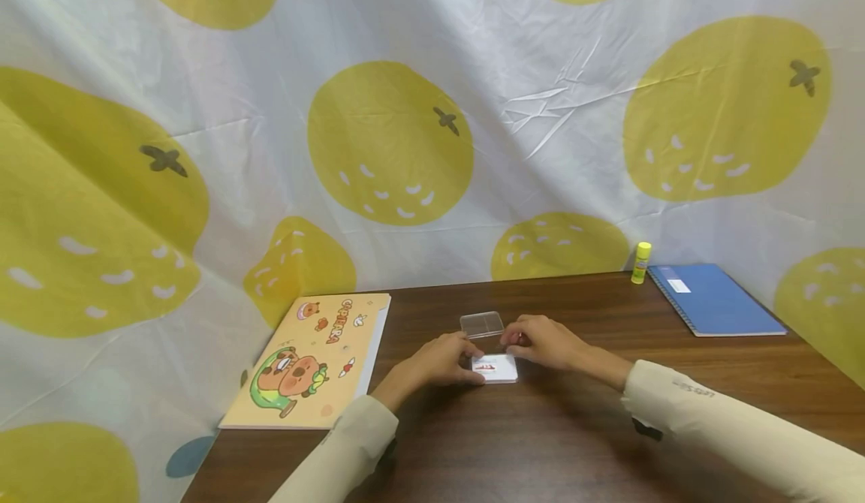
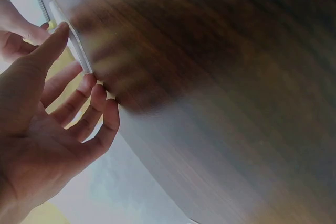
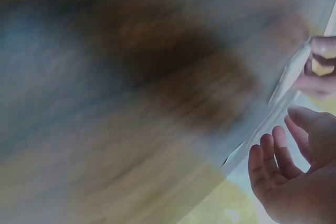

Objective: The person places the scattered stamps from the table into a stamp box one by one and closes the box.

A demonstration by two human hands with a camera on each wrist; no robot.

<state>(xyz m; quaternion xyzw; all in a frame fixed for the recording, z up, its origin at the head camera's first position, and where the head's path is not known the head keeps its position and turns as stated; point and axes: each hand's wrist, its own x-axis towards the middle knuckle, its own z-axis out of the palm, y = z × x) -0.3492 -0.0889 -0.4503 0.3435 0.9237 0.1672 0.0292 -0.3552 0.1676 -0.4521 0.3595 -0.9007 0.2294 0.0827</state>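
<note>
Where the left hand (image 1: 442, 359) pinches: card pack (image 1: 501, 372) on the table (image 1: 507, 443), between thumb and fingers; red print too small to read.
Right hand (image 1: 546, 341): loosely curled, holding nothing, beside pack and clear lid (image 1: 482, 324).
Yellow booklet (image 1: 307, 364): title ending "ARA".
Blue notebook (image 1: 723, 304): white label (image 1: 678, 286), unreadable.

I see a dark brown, wood-grained table (image 1: 541, 447) carrying a white card (image 1: 505, 371) printed in red. Along its left edge I get a peach folder (image 1: 365, 323) with brown and green cartoons; near the far right corner, a yellow glue stick (image 1: 640, 263) and a blue notebook (image 1: 721, 302). Beyond the far edge my feed shows a white curtain (image 1: 500, 150) with yellow fruit.
</note>
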